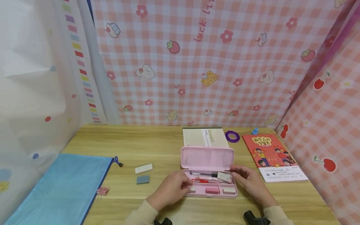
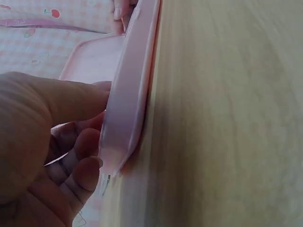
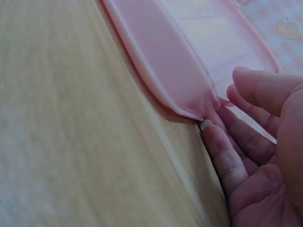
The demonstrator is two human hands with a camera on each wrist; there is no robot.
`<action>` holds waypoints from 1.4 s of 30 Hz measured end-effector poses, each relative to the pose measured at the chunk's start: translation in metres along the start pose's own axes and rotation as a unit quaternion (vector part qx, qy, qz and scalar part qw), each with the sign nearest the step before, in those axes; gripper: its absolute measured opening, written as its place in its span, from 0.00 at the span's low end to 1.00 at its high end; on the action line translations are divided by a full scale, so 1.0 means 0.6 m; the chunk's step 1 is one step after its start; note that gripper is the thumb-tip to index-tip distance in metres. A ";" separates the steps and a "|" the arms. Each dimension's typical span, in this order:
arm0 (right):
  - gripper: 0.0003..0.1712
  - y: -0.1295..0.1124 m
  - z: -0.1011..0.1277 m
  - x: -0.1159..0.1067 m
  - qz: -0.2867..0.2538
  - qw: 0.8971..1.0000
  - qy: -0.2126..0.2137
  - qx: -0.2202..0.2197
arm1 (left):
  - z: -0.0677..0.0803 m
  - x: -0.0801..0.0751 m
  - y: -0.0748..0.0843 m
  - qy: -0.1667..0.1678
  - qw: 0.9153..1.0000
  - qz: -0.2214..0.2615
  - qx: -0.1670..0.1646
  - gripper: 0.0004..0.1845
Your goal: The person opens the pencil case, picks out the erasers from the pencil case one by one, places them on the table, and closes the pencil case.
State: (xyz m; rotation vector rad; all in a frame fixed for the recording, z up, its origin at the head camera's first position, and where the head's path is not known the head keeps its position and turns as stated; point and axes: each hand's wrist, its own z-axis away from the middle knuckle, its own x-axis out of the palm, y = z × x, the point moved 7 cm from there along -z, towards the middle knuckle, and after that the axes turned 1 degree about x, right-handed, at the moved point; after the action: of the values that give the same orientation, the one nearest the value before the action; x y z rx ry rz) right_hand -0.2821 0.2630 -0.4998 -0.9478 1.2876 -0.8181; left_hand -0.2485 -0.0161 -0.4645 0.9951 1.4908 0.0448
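An open pink pencil case (image 1: 207, 196) lies on the table, its lid (image 1: 207, 157) tipped back. My left hand (image 1: 172, 189) reaches over its left end, thumb and fingers curled at a small white eraser (image 1: 192, 189) in the front compartment and partly hiding it. A pink eraser (image 1: 212, 190) and another white eraser (image 1: 229, 190) lie in that front row. Behind them are a red pen (image 1: 203, 181), other pens and a wrapped eraser (image 1: 224, 177) on top. My right hand (image 1: 250, 181) has its fingertips against the case's right end, fingers loosely extended.
A white eraser (image 1: 143, 168) and a grey-blue eraser (image 1: 143, 179) lie left of the case. Farther left are a blue zip pouch (image 1: 64, 184) and pink binder clip (image 1: 102, 191). A notebook (image 1: 194, 137), purple tape roll (image 1: 232, 136) and red book (image 1: 270, 153) lie behind and right.
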 end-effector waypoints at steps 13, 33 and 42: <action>0.21 0.000 0.000 0.002 0.007 1.000 0.004 -0.004 | -0.001 0.005 0.003 -0.018 0.999 -0.039 0.007 0.04; 0.22 0.000 -0.002 0.002 0.013 1.000 0.001 0.007 | -0.001 0.011 0.008 -0.035 0.997 -0.061 0.020 0.04; 0.22 0.001 0.000 0.001 0.000 1.000 0.001 0.008 | 0.001 -0.009 0.025 -0.023 0.998 -0.049 0.033 0.05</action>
State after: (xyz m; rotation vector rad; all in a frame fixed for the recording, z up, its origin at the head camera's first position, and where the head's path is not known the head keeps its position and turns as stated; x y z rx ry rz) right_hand -0.2821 0.2626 -0.5005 -0.9343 1.2820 -0.8280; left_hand -0.2409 -0.0105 -0.4519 0.9678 1.5045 -0.0992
